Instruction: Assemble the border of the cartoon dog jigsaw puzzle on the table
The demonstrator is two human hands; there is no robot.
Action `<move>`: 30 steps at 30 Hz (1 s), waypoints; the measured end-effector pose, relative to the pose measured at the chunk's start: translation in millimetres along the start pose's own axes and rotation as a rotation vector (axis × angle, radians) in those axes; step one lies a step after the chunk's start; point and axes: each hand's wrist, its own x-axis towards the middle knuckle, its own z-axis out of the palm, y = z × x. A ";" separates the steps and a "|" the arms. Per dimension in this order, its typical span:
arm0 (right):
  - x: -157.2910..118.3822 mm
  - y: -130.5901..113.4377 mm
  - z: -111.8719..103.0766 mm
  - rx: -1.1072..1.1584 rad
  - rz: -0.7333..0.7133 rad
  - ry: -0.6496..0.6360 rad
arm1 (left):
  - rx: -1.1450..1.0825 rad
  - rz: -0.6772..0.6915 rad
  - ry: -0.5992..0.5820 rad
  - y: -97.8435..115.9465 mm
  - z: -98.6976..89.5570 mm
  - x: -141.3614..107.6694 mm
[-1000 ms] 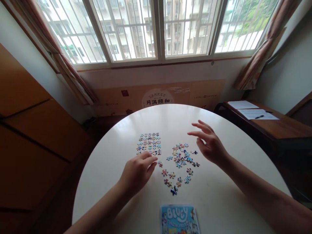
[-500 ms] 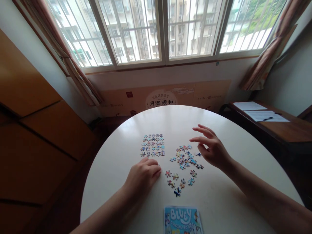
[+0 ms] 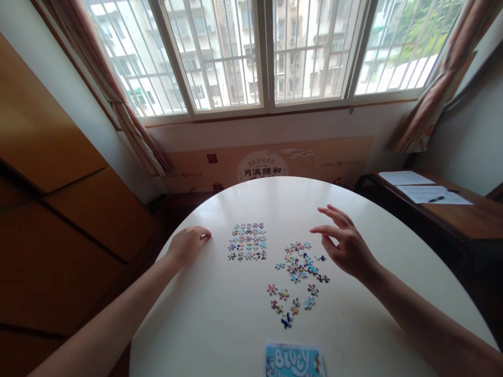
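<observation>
My left hand (image 3: 189, 245) is over the left part of the white round table, thumb and forefinger drawn together in a pinch. Whatever they hold, if anything, is too small to make out. To its right, apart from it, lie small jigsaw pieces in neat rows (image 3: 247, 242). My right hand (image 3: 348, 246) hovers with fingers spread, holding nothing, to the right of a loose heap of jigsaw pieces (image 3: 301, 262). Nearer to me, several scattered jigsaw pieces (image 3: 286, 303) lie spaced apart.
A blue box marked "BLUEY" (image 3: 294, 361) lies at the near edge of the round table (image 3: 204, 319). On the right, a wooden desk (image 3: 451, 214) bears papers (image 3: 434, 194) and a pen. Barred windows and a printed cardboard panel (image 3: 306, 162) are beyond the table.
My left hand has moved left and away from me, from the near side of the piece rows to their left. My right hand stays nearly still. The view has tilted slightly upward.
</observation>
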 end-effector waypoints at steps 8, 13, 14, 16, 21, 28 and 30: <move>-2.0 12.5 -2.1 -0.034 0.038 0.035 | -0.216 0.049 0.026 24.7 50.3 99.2; -0.2 14.6 -3.1 -0.038 0.044 0.019 | -0.308 0.081 0.011 23.9 56.5 101.0; 0.1 14.8 -2.8 -0.040 0.046 0.016 | -0.325 0.091 0.004 23.4 56.0 99.0; 0.3 15.0 -1.5 -0.042 0.046 0.009 | -0.359 0.115 -0.015 23.0 54.7 95.6; -0.8 15.1 0.7 -0.046 0.039 -0.011 | -0.396 0.142 -0.035 26.0 52.7 92.5; -2.5 31.8 1.3 -0.051 0.092 0.025 | -0.485 0.129 -0.051 27.5 54.0 89.5; -4.9 45.0 5.8 -0.063 0.137 0.041 | -0.478 0.086 -0.025 26.2 55.1 90.1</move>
